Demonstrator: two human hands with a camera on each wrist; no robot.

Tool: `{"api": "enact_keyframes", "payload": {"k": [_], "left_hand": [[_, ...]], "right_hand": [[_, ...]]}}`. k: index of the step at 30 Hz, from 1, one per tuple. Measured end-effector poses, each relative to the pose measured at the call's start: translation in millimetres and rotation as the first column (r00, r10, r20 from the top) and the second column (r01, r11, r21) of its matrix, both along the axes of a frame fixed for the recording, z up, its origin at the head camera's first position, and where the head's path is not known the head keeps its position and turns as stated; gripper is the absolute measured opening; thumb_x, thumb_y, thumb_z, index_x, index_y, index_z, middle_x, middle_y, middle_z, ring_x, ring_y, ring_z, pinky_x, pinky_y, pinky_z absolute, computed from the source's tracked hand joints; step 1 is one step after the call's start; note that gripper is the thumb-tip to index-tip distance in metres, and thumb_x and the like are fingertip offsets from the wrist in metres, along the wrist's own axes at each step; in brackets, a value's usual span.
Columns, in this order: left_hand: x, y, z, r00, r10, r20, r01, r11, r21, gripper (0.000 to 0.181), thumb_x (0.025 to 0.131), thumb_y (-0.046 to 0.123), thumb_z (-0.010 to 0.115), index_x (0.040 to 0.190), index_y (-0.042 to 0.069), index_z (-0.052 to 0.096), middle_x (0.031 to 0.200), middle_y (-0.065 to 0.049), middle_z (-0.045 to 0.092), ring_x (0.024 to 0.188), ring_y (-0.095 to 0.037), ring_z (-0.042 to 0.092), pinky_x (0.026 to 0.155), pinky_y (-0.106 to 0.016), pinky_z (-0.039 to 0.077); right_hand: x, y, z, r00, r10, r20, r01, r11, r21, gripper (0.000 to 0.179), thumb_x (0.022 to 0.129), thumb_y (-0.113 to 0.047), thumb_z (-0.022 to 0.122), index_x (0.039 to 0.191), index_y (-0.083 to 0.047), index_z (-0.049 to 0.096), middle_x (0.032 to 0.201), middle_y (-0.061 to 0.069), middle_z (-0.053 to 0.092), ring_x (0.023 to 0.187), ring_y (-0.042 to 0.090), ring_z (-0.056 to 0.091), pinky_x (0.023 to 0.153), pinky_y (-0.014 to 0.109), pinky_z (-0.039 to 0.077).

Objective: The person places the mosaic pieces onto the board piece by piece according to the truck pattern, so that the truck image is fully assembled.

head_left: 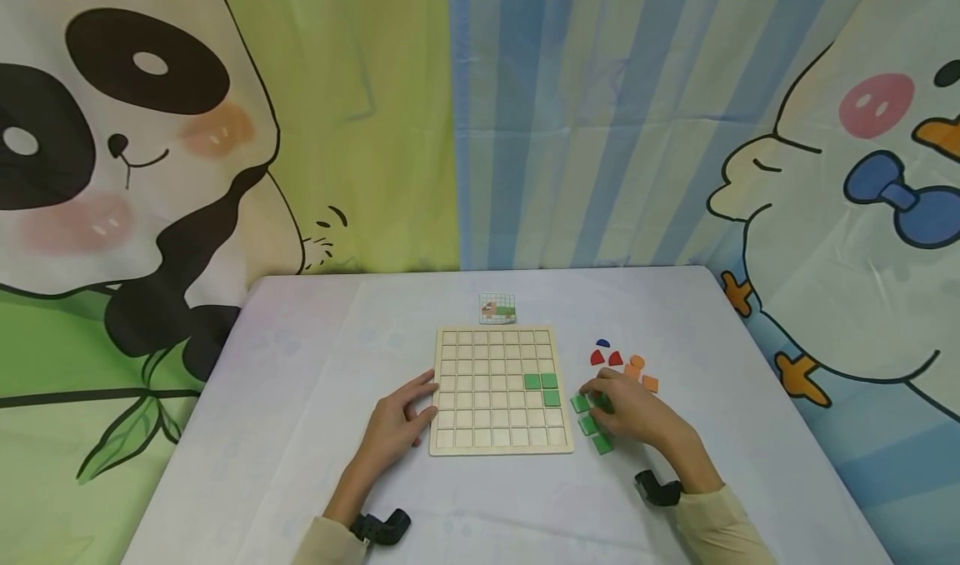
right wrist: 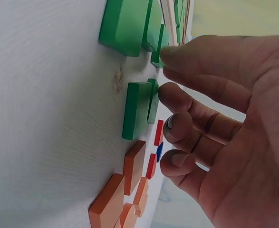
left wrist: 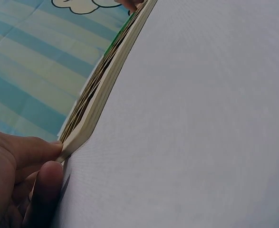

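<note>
A pale wooden grid board [head_left: 491,400] lies on the table; three green square tiles [head_left: 551,398] sit in its cells toward the right side. My left hand [head_left: 397,415] touches the board's left edge with fingertips and thumb, seen close up at the board's side [left wrist: 99,99] in the left wrist view. My right hand [head_left: 637,411] hovers over loose green tiles [head_left: 602,443] to the right of the board. In the right wrist view its thumb and fingers are parted, near green tiles [right wrist: 138,111] on the cloth. Nothing is visibly held between them.
Beyond the right hand lie orange pieces [head_left: 650,384], two red pieces [head_left: 616,358] and a blue half-round piece [head_left: 603,343]. A small picture card [head_left: 497,308] is behind the board. The white-covered table [head_left: 315,365] meets printed curtains at the back.
</note>
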State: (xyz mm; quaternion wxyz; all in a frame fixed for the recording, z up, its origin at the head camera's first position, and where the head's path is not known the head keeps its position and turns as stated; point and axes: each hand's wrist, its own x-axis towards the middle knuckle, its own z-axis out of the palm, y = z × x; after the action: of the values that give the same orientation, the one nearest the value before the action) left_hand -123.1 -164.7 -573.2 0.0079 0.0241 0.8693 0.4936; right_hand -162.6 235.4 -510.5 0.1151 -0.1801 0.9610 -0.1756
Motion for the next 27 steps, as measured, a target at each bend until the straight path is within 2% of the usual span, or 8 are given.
{"api": "enact_keyframes", "payload": {"k": [13,27], "left_hand": [[-0.3,-0.8,-1.6,1.0,-0.001,0.001,0.001,1.0,-0.004,0.047,0.095,0.01,0.078,0.141,0.016,0.07,0.159,0.006,0.058,0.047,-0.01,0.054,0.045,-0.026,0.045],[-0.3,-0.5,-1.9,1.0,0.001,-0.006,-0.001,1.0,-0.01,0.046,0.095,0.01,0.079,0.14,0.016,0.071,0.159,0.006,0.058,0.049,-0.009,0.053,0.045,-0.025,0.046]], "right_hand": [[-2.8,-0.7,-3.6,1.0,-0.005,0.001,0.005,1.0,-0.009,0.028,0.089,-0.011,0.084,0.116,-0.012,0.08,0.096,-0.006,0.064,0.085,0.009,0.057,0.076,0.025,0.056],[-1.9,-2.7,-4.4,0.999,-0.041,0.014,0.041,0.999,0.019,0.027,0.091,-0.018,0.084,0.117,-0.012,0.079,0.098,-0.005,0.065,0.085,0.009,0.057,0.078,0.028,0.057]]}}
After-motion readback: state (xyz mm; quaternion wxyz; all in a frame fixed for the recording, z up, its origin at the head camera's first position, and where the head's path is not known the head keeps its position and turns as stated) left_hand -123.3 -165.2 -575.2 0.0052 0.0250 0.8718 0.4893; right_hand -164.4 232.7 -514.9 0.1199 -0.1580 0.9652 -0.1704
